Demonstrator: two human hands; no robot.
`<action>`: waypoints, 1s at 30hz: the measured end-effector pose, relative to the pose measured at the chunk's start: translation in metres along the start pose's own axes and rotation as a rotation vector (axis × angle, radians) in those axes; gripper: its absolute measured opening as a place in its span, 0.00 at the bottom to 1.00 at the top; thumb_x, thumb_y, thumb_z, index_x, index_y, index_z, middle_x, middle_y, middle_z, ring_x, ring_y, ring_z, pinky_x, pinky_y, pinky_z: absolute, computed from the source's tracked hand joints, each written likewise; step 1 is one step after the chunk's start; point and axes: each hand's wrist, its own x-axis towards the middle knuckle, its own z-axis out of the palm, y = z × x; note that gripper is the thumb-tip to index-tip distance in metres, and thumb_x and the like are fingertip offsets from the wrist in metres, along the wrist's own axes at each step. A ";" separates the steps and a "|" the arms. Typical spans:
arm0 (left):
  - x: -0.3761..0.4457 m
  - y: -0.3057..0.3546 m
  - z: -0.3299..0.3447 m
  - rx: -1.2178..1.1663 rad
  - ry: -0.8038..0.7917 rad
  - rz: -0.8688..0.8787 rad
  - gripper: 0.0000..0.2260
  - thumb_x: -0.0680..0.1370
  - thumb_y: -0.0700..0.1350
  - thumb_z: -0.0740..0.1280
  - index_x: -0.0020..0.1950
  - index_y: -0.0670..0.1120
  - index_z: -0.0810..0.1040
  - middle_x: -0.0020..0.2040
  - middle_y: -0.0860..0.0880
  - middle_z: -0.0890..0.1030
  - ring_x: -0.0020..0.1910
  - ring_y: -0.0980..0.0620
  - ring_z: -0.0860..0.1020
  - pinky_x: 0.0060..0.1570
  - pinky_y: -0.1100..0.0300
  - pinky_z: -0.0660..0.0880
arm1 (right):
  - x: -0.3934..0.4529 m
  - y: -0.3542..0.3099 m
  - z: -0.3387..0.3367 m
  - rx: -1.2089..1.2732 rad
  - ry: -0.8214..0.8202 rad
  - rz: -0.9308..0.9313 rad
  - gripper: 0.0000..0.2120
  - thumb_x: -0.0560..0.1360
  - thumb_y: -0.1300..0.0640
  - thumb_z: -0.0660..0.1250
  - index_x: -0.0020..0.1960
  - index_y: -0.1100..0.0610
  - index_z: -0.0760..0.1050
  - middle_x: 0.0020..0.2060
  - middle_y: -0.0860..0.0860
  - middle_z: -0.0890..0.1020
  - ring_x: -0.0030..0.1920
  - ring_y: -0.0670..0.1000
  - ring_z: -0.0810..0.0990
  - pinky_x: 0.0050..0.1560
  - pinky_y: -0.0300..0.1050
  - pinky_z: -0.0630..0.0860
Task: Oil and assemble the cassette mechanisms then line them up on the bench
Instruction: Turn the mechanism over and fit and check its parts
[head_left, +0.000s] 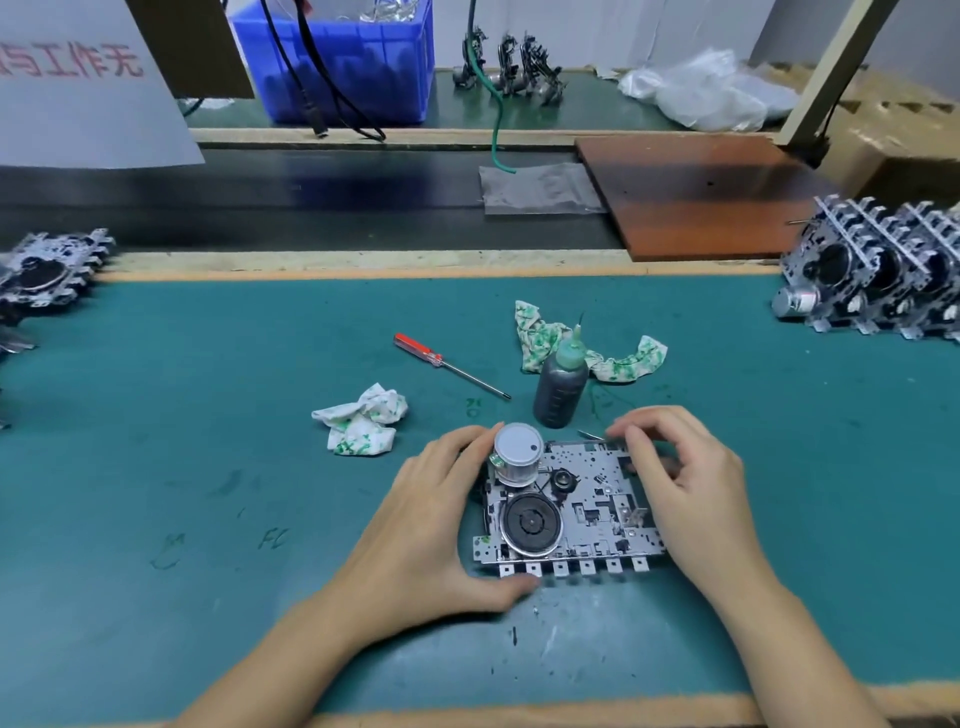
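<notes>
A metal cassette mechanism (587, 512) lies flat on the green bench mat (208, 441), with a silver motor can (517, 457) and a black flywheel (532, 522) on top. My left hand (431, 530) grips its left side, fingers at the motor and thumb at the front edge. My right hand (685, 483) curls over its right side and pinches at the back right corner. A dark oil bottle (561, 384) with a green needle cap stands just behind the mechanism.
A red-handled screwdriver (447, 364) and two stained rags (363, 426) (587, 348) lie behind the work. More mechanisms stand in a row at the right edge (883, 275) and lie at the left edge (47, 270). A blue bin (343, 62) sits at the back.
</notes>
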 end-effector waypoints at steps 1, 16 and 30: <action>0.001 0.002 0.001 0.014 0.026 -0.005 0.43 0.62 0.64 0.71 0.73 0.52 0.62 0.66 0.58 0.65 0.65 0.59 0.66 0.64 0.60 0.64 | 0.000 0.000 0.000 -0.006 0.000 0.001 0.11 0.77 0.64 0.63 0.42 0.50 0.78 0.42 0.40 0.79 0.46 0.41 0.78 0.44 0.27 0.72; 0.001 -0.005 -0.003 -0.005 0.015 0.018 0.45 0.61 0.73 0.68 0.73 0.60 0.56 0.66 0.68 0.61 0.66 0.69 0.61 0.65 0.73 0.55 | -0.001 -0.004 0.000 -0.036 -0.035 0.036 0.09 0.77 0.61 0.64 0.42 0.52 0.79 0.41 0.42 0.79 0.41 0.42 0.77 0.38 0.29 0.69; 0.000 -0.007 -0.001 -0.024 -0.056 -0.003 0.52 0.59 0.73 0.71 0.76 0.60 0.50 0.71 0.71 0.54 0.71 0.67 0.57 0.68 0.72 0.53 | 0.000 -0.017 -0.016 0.079 -0.171 0.022 0.09 0.75 0.47 0.66 0.55 0.44 0.75 0.52 0.40 0.78 0.54 0.42 0.76 0.52 0.31 0.69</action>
